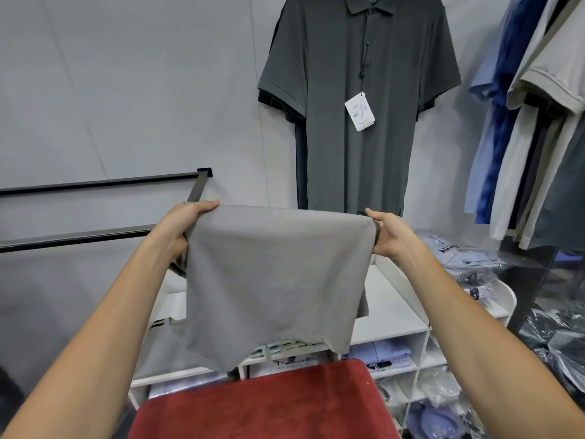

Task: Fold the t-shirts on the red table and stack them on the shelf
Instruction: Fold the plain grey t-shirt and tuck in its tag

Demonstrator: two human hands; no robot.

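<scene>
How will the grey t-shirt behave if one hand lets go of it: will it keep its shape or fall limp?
Probably limp: the grey t-shirt hangs in soft folds between the left hand and right hand, sagging below them. It seems light, since fingertip pinches hold it up. Released, that side would likely drop toward the red table.

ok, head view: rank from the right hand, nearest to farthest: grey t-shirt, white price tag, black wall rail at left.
Measured from the right hand:
1. Grey t-shirt: gripped at its top right corner, hanging above the red table.
2. White price tag: above the hand, hanging on the dark polo on the wall.
3. Black wall rail: far left, beyond the left hand.
</scene>
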